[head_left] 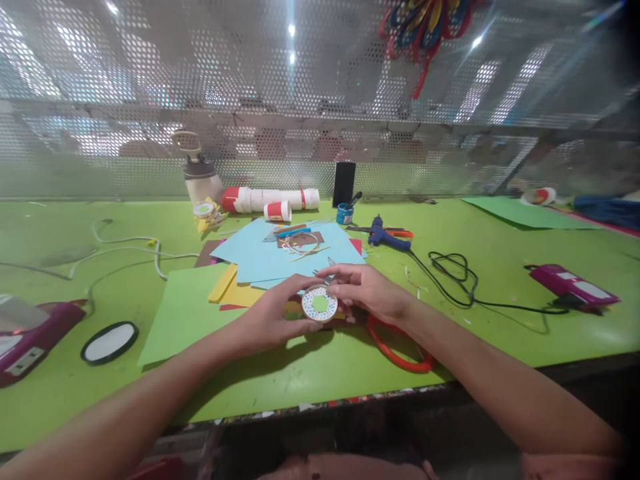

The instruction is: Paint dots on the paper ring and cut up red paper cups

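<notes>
Green spreads across the tabletop [30, 230], with a purple power strip [37, 343] at the far left and a black-rimmed white oval [110, 343] lying flat near it. Next comes a light green sheet [183, 307], then light blue paper [250, 250] farther back. In front of that paper, the left hand [275, 307] has its fingers and thumb clamped on a small round disc [320, 304], whose speckled face and green hexagon turn toward the wearer. The disc sits between both hands. On its other side, the right hand [367, 291] bends its fingers at the upper rim; whether they pinch anything, I cannot tell. The step in hand looks like close two-handed adjusting of the disc; the next move seems to call for a steady left grip and a light right touch. Rightward lie a red loop [395, 355], partly hidden, a blue glue gun [385, 237] and a magenta box [575, 283].
</notes>
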